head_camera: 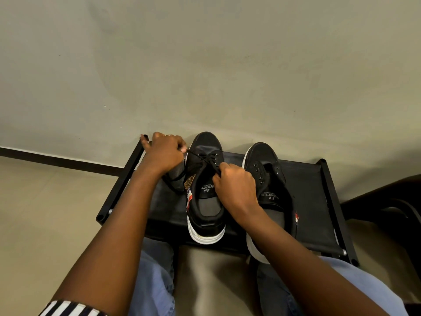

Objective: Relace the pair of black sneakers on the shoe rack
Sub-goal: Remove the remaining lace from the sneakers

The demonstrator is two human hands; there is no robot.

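Black canvas with white soles: that is the pair you are working on, and both shoes stand on the black fabric shelf of the shoe rack (312, 201), toes pointing to twelve o'clock, heels toward your knees. The left sneaker (206, 201) sits near the middle of the rack. The right sneaker (273, 197) is just beside it at three o'clock, not touching, with its eyelets bare and its heel hanging over the near edge.

Your left hand (165, 153) is at ten o'clock from the left sneaker's toe. Its fingers are curled tight, pinching one end of the lace (200, 157), with a ring (167, 135) on one finger. From that pinch the lace runs taut toward four o'clock, across the top eyelets. Your right hand (234, 185) is over the gap between the two shoes, at three o'clock from the left sneaker's tongue. Its thumb and fingertips are closed on the other part of the lace, where it crosses the eyelet rows. A slack length of lace trails on the shelf under your left wrist, at eight o'clock from the eyelets.

Your jeans (155, 281) fill six o'clock, and a striped sleeve (70, 309) shows at seven. The pale wall (205, 65) rises behind the rack at twelve.
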